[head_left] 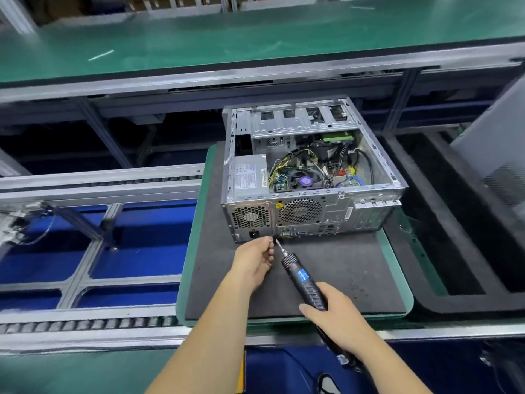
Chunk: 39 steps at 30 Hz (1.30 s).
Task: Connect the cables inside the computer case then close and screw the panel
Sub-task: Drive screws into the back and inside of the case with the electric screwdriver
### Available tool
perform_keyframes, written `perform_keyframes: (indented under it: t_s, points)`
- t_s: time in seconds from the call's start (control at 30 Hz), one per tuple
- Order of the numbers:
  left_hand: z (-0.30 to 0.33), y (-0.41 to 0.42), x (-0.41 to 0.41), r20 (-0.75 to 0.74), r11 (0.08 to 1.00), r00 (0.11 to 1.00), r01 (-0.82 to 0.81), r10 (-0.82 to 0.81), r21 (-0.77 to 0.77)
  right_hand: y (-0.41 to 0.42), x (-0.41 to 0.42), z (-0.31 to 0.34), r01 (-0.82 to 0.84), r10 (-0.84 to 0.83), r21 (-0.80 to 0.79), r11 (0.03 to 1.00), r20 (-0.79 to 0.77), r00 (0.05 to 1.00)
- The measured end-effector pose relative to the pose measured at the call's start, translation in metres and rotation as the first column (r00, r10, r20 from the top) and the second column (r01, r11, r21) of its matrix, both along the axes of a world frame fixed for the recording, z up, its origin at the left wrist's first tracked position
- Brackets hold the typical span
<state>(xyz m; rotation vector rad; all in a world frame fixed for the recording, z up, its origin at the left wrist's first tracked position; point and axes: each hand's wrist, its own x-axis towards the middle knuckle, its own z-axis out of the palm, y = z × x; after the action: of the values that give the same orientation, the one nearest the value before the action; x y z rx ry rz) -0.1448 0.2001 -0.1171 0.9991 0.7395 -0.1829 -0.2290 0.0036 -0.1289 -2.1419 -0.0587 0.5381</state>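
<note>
An open computer case (309, 214) lies on its side on a dark foam mat (326, 274), rear face toward me, its side panel off. Inside I see the power supply (250, 174), a fan and yellow, black and blue cables (287, 163). My left hand (255, 261) pinches a small screw (271, 240) just below the case's rear edge. My right hand (335, 317) grips a black electric screwdriver (304, 280), whose bit tip points up to the screw.
A grey panel (494, 155) leans at the right edge. The mat sits on a green pallet (193, 251) between roller conveyor rails (93, 186). A green bench top (227, 38) runs across the back. Blue surfaces lie below left.
</note>
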Motion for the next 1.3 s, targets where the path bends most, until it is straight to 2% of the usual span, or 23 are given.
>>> perform_keyframes:
  t_s: [0.2,0.4,0.6,0.77,0.9,1.0,1.1,1.3]
  points:
    - [-0.002,0.011,-0.005,-0.002,1.0,1.0,0.014,-0.014,-0.011,0.012,-0.001,0.002,-0.051,0.052,-0.031,0.998,0.016,0.999]
    - [-0.003,0.024,-0.007,0.047,0.987,0.993,0.106,-0.112,0.118,0.015,0.001,0.008,-0.078,0.079,-0.056,0.995,0.018,0.997]
    - [0.009,0.036,-0.002,0.119,0.953,0.968,0.187,-0.22,0.239,0.017,0.002,0.016,-0.085,0.085,0.024,0.996,-0.003,0.996]
    - [0.018,0.05,-0.003,0.126,0.861,0.928,0.267,-0.351,0.433,0.025,-0.002,0.019,-0.072,0.072,0.068,0.995,-0.002,0.997]
    - [0.028,0.056,-0.005,0.145,0.911,0.939,0.251,-0.311,0.327,0.041,-0.005,0.025,-0.037,0.042,0.133,0.99,-0.033,0.999]
    - [0.036,0.057,-0.006,0.17,0.987,0.974,0.135,-0.148,0.09,0.06,-0.005,0.033,-0.015,0.023,0.172,0.985,-0.042,0.999]
    - [0.045,0.055,-0.005,0.18,0.988,0.983,0.002,0.026,-0.156,0.083,-0.008,0.044,0.033,-0.016,0.254,0.967,-0.067,0.998]
    - [0.061,0.052,0.0,0.181,0.976,0.983,-0.001,0.041,-0.217,0.108,-0.013,0.057,0.105,-0.079,0.299,0.949,-0.098,0.992]
